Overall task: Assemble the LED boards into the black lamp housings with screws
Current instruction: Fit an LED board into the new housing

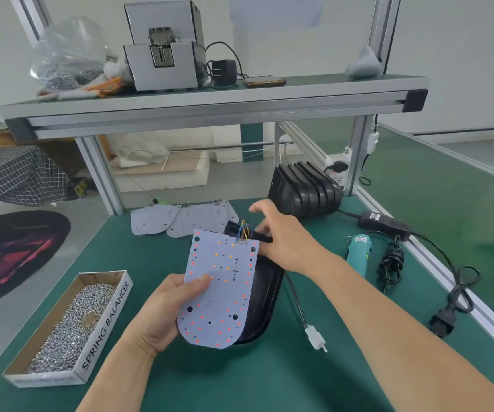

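Green mat point(210, 382); left hand point(165, 310) pinches flat LED board point(224, 286).

On the shelf point(210, 98) across the upper frame, a grey metal machine point(162, 49) was seen, with a clear plastic bag point(67, 52) to its left and a black plug adapter point(223, 71) and a phone point(265, 82) to its right. At the right of the green table point(239, 382), a black power brick point(384, 223) was laid above a coiled black cable point(391, 263). A checked cloth point(16, 173) and a dark rug point(16, 248) were seen at the left edge.
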Tool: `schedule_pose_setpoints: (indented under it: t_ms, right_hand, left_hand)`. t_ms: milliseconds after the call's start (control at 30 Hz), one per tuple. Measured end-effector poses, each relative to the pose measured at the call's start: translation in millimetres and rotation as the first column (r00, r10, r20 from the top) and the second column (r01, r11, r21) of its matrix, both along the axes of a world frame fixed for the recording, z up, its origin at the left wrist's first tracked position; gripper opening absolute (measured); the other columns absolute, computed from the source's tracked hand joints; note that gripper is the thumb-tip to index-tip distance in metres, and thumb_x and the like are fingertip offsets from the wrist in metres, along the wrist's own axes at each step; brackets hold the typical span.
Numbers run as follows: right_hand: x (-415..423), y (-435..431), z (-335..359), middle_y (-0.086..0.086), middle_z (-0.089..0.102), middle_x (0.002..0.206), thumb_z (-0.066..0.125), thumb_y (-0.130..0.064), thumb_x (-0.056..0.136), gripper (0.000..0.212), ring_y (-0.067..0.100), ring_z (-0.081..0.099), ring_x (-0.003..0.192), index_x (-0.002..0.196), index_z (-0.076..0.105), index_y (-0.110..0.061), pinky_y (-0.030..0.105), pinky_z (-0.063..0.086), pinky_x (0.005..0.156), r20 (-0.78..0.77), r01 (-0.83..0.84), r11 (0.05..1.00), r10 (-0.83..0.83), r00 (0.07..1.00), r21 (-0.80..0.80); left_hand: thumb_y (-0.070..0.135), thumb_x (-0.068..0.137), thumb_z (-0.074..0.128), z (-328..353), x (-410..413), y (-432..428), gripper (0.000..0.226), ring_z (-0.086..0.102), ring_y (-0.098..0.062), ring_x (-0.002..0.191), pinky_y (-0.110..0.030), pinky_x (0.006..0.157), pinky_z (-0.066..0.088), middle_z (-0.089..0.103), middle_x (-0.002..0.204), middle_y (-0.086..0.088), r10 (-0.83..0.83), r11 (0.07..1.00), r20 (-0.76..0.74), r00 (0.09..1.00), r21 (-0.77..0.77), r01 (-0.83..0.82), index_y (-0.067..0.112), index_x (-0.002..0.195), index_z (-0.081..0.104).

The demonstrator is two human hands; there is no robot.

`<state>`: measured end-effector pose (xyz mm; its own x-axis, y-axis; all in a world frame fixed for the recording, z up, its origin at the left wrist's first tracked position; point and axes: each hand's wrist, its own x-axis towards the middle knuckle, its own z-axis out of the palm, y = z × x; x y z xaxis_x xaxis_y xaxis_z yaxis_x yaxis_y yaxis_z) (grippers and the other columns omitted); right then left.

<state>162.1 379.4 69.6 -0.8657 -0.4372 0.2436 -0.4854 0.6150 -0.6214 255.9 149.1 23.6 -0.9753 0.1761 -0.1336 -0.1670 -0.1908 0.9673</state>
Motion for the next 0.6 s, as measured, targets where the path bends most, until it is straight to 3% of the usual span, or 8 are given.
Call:
schedule_pose_setpoints:
  t_ms: [33, 67, 133, 200, 333, 433, 500, 600]
  right_hand:
    - [-2, 1, 1, -0.005, 0.059, 0.083, 0.073, -0.025, 0.09, 0.031, 0.016, 0.053, 0.073, 0.115, 0.056, -0.021, 0.033, 0.042, 0.07, 0.036, -0.032, 0.997, 0.029, 0.999, 0.071]
    - [-3, 0, 2, -0.007, 0.054, 0.074, 0.072, -0.025, 0.091, 0.015, 0.018, 0.048, 0.068, 0.098, 0.06, -0.021, 0.033, 0.037, 0.067, 0.03, -0.053, 0.99, 0.049, 0.998, 0.129]
    - [-3, 0, 4, -0.008, 0.045, 0.066, 0.069, -0.022, 0.092, 0.034, 0.022, 0.039, 0.067, 0.07, 0.043, -0.025, 0.035, 0.03, 0.062, 0.0, -0.079, 0.981, 0.08, 0.997, 0.176]
    - [-3, 0, 5, -0.007, 0.04, 0.066, 0.068, -0.016, 0.09, 0.043, 0.023, 0.033, 0.069, 0.07, 0.031, -0.024, 0.038, 0.028, 0.063, -0.024, -0.11, 0.978, 0.116, 0.993, 0.175]
    - [-2, -1, 4, -0.004, 0.038, 0.065, 0.059, -0.002, 0.082, 0.043, 0.025, 0.033, 0.072, 0.07, 0.026, -0.027, 0.042, 0.034, 0.063, -0.05, -0.091, 0.965, 0.106, 0.993, 0.246]
    - [-4, -1, 4, -0.007, 0.045, 0.064, 0.057, -0.002, 0.08, 0.044, 0.023, 0.037, 0.07, 0.067, 0.03, -0.035, 0.046, 0.042, 0.064, -0.027, -0.093, 0.966, 0.102, 0.994, 0.24]
    - [-4, 0, 2, -0.015, 0.05, 0.062, 0.055, -0.003, 0.079, 0.044, 0.018, 0.038, 0.064, 0.064, 0.038, -0.04, 0.039, 0.036, 0.059, 0.011, -0.106, 0.965, 0.107, 0.994, 0.24]
    - [-8, -1, 2, -0.008, 0.048, 0.06, 0.055, -0.005, 0.084, 0.04, 0.024, 0.039, 0.07, 0.06, 0.039, -0.033, 0.041, 0.043, 0.064, 0.043, -0.117, 0.959, 0.11, 0.993, 0.257]
  left_hand:
    - [0.031, 0.082, 0.068, 0, 1, 0, 0.042, 0.075, -0.035, 0.093, -0.038, 0.073, 0.06, 0.072, 0.11, -0.027, -0.016, 1.0, 0.004, 1.0, -0.017, 0.016, -0.003, 0.104, 0.076]
    - [0.031, 0.082, 0.067, 0, 2, -1, 0.042, 0.074, -0.036, 0.092, -0.038, 0.073, 0.06, 0.072, 0.11, -0.027, -0.03, 0.999, 0.007, 1.0, -0.029, 0.03, -0.004, 0.104, 0.076]
    - [0.031, 0.083, 0.067, -1, 5, 1, 0.043, 0.074, -0.036, 0.091, -0.037, 0.073, 0.059, 0.072, 0.109, -0.028, -0.052, 0.998, 0.012, 0.999, -0.037, 0.053, -0.005, 0.104, 0.076]
    - [0.032, 0.083, 0.068, -2, 7, 5, 0.044, 0.074, -0.036, 0.091, -0.037, 0.073, 0.059, 0.072, 0.109, -0.028, -0.086, 0.995, 0.012, 0.996, -0.056, 0.087, -0.005, 0.105, 0.075]
    - [0.039, 0.081, 0.074, -1, 10, 10, 0.047, 0.074, -0.035, 0.094, -0.036, 0.074, 0.058, 0.073, 0.111, -0.024, -0.155, 0.983, 0.009, 0.988, -0.101, 0.155, 0.001, 0.109, 0.076]
    - [0.04, 0.08, 0.074, 1, 9, 7, 0.049, 0.074, -0.034, 0.095, -0.035, 0.075, 0.058, 0.073, 0.112, -0.023, -0.172, 0.98, 0.009, 0.985, -0.1, 0.172, 0.002, 0.111, 0.075]
    - [0.04, 0.081, 0.074, 1, 9, 7, 0.048, 0.074, -0.035, 0.097, -0.036, 0.077, 0.058, 0.072, 0.115, -0.023, -0.187, 0.977, 0.007, 0.982, -0.106, 0.187, 0.004, 0.113, 0.074]
    - [0.04, 0.082, 0.074, -1, 8, 8, 0.049, 0.073, -0.036, 0.099, -0.037, 0.079, 0.058, 0.072, 0.117, -0.022, -0.193, 0.975, 0.003, 0.981, -0.116, 0.192, 0.004, 0.115, 0.074]
